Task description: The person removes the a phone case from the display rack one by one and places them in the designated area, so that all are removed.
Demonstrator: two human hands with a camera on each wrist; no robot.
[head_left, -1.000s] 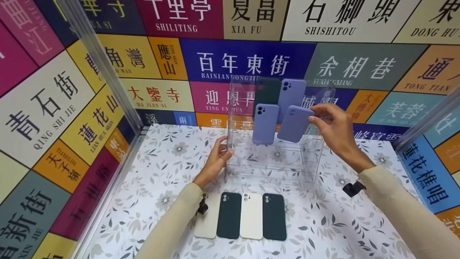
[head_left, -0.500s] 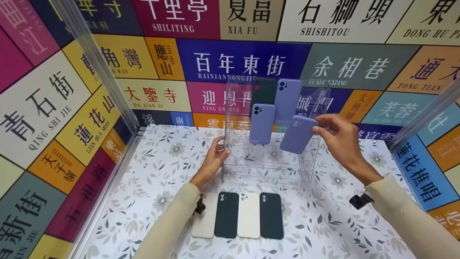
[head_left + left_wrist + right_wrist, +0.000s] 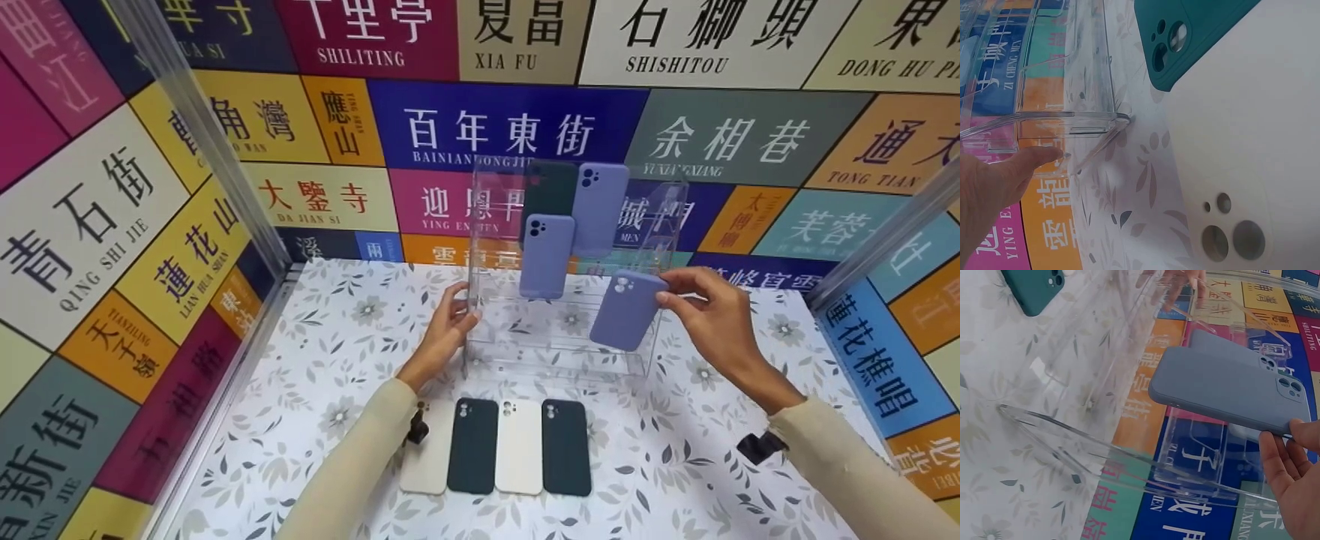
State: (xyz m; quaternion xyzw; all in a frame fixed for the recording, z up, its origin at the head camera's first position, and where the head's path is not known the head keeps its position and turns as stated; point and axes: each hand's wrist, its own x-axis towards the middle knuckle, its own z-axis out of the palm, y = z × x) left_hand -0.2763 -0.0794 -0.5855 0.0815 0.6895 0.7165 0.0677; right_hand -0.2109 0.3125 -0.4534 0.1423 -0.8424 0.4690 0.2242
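Note:
My right hand (image 3: 712, 322) pinches a lavender phone case (image 3: 628, 311) by its upper right corner, thumb in front. The case tilts in front of the right side of a clear acrylic display stand (image 3: 1100, 447), its camera cutout at the top. In the right wrist view, thumb and fingertips grip its camera end. My left hand (image 3: 442, 334) holds the stand's left side panel, the thumb (image 3: 1044, 154) on its edge. On the stand, a dark green case (image 3: 550, 191) and a lavender case (image 3: 602, 210) occupy the top, with another lavender case (image 3: 547, 256) lower left.
Before the stand, a row lies on the floral-patterned tabletop (image 3: 337, 480): a cream case (image 3: 427, 469) partly behind the left cuff, a dark green case (image 3: 471, 448), a second cream case (image 3: 519, 448) and another dark green case (image 3: 567, 448). Sign-printed walls (image 3: 517, 120) enclose the table.
My right hand has moved down and slightly right with the lavender case, from beside the lower left case to below it. The left hand keeps its place on the stand.

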